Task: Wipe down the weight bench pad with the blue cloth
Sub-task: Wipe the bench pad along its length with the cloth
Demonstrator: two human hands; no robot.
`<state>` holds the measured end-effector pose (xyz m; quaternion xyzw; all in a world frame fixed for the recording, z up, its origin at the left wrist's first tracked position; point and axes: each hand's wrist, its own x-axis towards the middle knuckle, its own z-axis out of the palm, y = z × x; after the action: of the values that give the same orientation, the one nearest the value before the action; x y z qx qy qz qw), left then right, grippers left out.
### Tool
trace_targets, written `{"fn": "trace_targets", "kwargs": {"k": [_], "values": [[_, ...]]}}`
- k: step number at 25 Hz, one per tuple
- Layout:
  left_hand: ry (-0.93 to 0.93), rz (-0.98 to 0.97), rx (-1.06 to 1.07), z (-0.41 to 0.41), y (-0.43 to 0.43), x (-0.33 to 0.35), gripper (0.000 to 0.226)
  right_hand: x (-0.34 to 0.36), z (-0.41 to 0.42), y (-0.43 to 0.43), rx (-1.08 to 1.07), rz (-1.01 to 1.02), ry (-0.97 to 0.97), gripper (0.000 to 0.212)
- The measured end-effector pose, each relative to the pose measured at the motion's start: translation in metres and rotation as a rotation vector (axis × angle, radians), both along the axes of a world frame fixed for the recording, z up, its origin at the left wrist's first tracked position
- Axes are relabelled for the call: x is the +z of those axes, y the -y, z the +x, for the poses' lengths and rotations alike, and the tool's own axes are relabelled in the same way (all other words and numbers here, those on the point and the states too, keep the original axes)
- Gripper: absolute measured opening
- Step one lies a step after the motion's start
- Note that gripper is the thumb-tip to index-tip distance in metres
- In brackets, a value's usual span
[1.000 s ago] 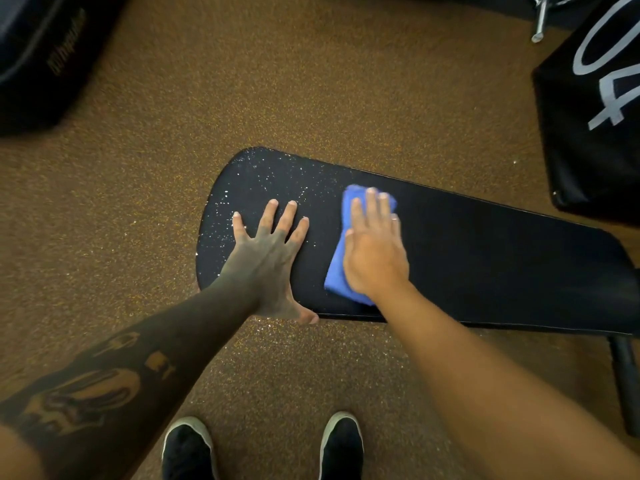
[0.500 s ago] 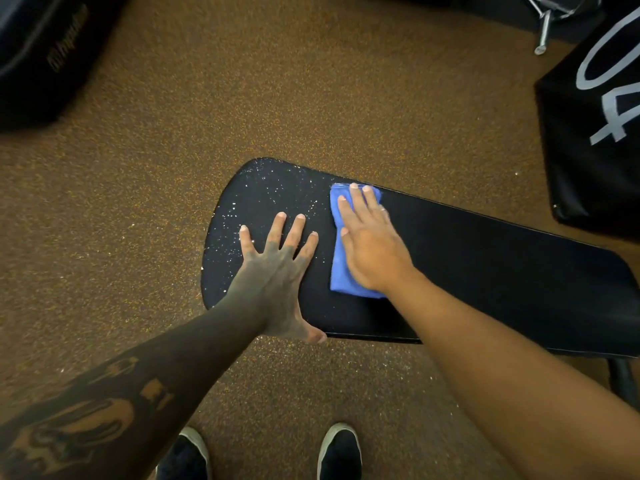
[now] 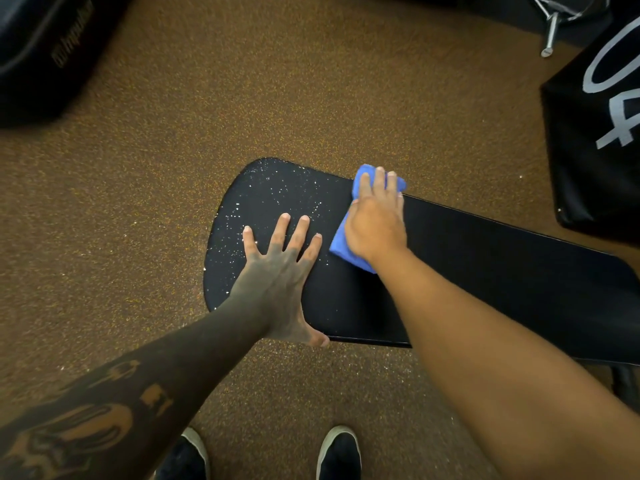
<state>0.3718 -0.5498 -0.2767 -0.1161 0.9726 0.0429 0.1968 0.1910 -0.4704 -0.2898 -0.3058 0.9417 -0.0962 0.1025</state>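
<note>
Cloth (image 3: 341, 247) farther up the speckled pad (image 3: 502, 268)

You had one bench pad (image 3: 485, 271) before you, and one blue cloth (image 3: 341, 245). There were two hands: your left hand (image 3: 277, 271) and your right hand (image 3: 375, 226). There were two shoes, the left shoe (image 3: 188, 459) and the right shoe (image 3: 339, 455). I counted two big black blocks, the left block (image 3: 45, 57) and the right block (image 3: 595, 133), and one metal leg (image 3: 550, 32). The white specks (image 3: 277, 192) were too many to count.
</note>
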Motion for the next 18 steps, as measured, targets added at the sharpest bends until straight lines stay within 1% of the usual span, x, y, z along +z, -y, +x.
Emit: {"fn": "trace_targets", "kwargs": {"k": [2,3,4,6,7,9,10,11,13,14,15,16,18], "values": [[0.008,0.007,-0.003,0.000,0.000,0.001,0.158,-0.002,0.015,0.002,0.309,-0.007,-0.036,0.055],[0.010,0.010,-0.003,0.000,0.000,0.002,0.158,-0.003,0.013,-0.001,0.428,0.004,-0.049,0.055],[0.013,0.010,-0.001,0.000,0.001,0.003,0.158,-0.002,0.005,-0.001,0.414,0.009,-0.061,0.054],[0.022,0.010,-0.001,-0.001,0.001,0.004,0.158,-0.001,-0.006,0.002,0.193,0.012,-0.049,0.053],[0.023,0.016,-0.004,-0.001,0.000,0.005,0.157,-0.002,-0.004,0.003,0.155,0.026,-0.047,0.053],[-0.013,0.048,0.010,0.001,0.002,0.009,0.149,-0.003,0.001,0.003,0.266,0.068,-0.080,0.054],[-0.071,0.072,0.055,0.002,0.005,0.012,0.139,-0.002,0.001,0.002,0.310,0.084,-0.080,0.054],[-0.155,0.095,0.138,0.002,0.011,0.013,0.126,-0.001,-0.001,0.002,0.308,0.086,-0.075,0.054],[-0.292,0.134,0.399,-0.002,0.028,0.013,0.099,0.001,-0.004,0.004,0.239,0.066,-0.053,0.053],[-0.305,0.159,0.523,-0.005,0.038,0.010,0.090,0.002,0.002,0.005,0.210,0.058,-0.036,0.053],[-0.284,0.183,0.597,-0.006,0.046,0.007,0.085,0.001,0.013,0.004,0.205,0.043,-0.031,0.054],[-0.250,0.199,0.616,-0.007,0.051,0.004,0.082,-0.001,0.028,-0.001,0.227,0.039,-0.048,0.055],[-0.208,0.207,0.590,-0.007,0.054,0.001,0.077,-0.001,0.051,-0.015,0.283,0.065,-0.050,0.055]]}}
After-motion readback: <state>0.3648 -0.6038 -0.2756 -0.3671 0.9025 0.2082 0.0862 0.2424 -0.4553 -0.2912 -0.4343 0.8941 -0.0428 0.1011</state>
